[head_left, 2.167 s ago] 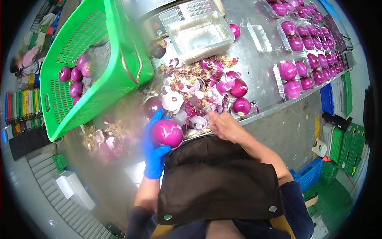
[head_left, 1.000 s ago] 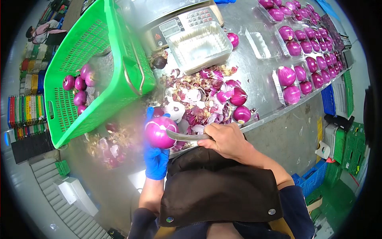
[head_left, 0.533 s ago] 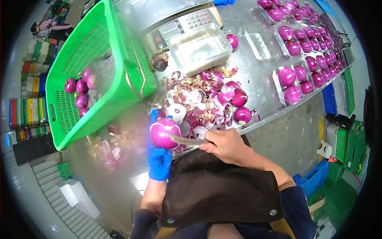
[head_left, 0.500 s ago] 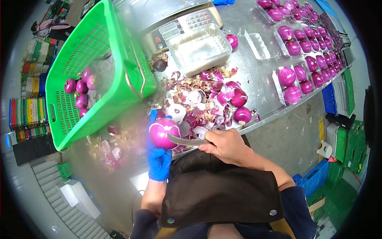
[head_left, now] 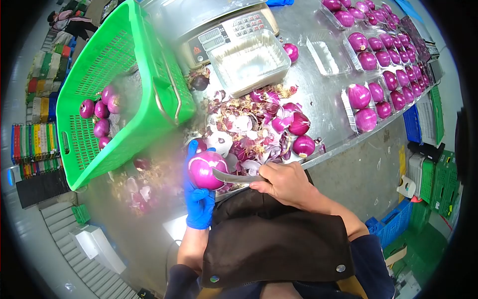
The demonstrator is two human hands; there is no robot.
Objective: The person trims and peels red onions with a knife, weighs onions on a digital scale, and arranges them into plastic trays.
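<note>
A large red onion (head_left: 205,171) with a pale scored line across its top sits in my left hand (head_left: 200,204), which wears a blue glove and is closed around it. My bare right hand (head_left: 286,182) grips a knife (head_left: 236,178) by its handle, which my fingers hide. The curved blade points left, its tip at the onion's right side. Just beyond lies a heap of onion skins and root trimmings (head_left: 249,122). Two peeled red onions, one (head_left: 303,145) near the table edge and one (head_left: 298,123) behind it, lie at the heap's right.
A green basket (head_left: 134,114) with several onions stands at the left. Behind the heap are a clear plastic tub (head_left: 249,62) and a scale (head_left: 231,27). Trays of onions (head_left: 366,109) line the right; an unfilled tray (head_left: 327,55) lies beside them. A person (head_left: 72,22) is far left.
The onion and my left hand have shifted very slightly right, and the onion appears turned a little. The knife has moved a bit right with it. The distant person has changed position.
</note>
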